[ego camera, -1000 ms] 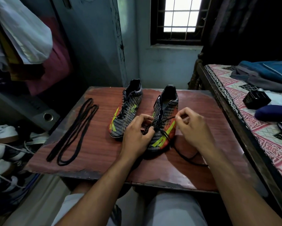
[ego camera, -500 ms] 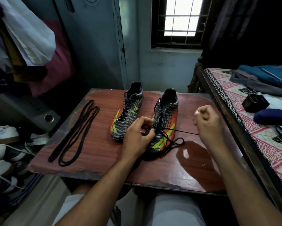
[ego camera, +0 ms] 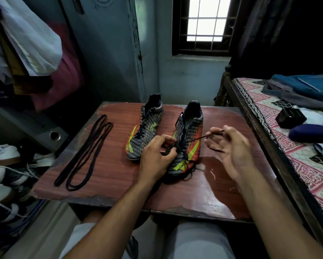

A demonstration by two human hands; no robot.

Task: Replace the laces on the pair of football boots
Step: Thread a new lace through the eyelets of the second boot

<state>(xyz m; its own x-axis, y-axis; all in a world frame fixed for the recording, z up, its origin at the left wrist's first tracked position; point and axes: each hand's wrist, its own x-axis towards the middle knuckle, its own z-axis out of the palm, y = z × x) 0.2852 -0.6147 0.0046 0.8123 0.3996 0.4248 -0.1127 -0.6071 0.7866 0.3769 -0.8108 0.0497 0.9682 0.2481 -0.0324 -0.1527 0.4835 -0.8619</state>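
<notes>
Two football boots stand side by side on the reddish wooden surface (ego camera: 108, 165), toes toward me, heels toward the window (ego camera: 205, 19). The left boot (ego camera: 145, 129) sits untouched with its dark lacing in place. I have my left hand (ego camera: 155, 157) on the right boot (ego camera: 186, 144), thumb and fingers curled and pinching at the lacing near the lower eyelets. From there a black lace (ego camera: 199, 138) runs taut up to my right hand (ego camera: 229, 146), which pinches the lace end between thumb and forefinger while the remaining fingers are spread and relaxed, palm turned toward the boot. More slack of the same lace lies tangled beside the boot's toe on the surface. Well apart on the left side of the surface lies a pair of loose black laces (ego camera: 86, 152), stretched out in long loops. A bed (ego camera: 297, 146) with a patterned cover runs along the right, and white shoes (ego camera: 2, 156) lie on the floor at left.
</notes>
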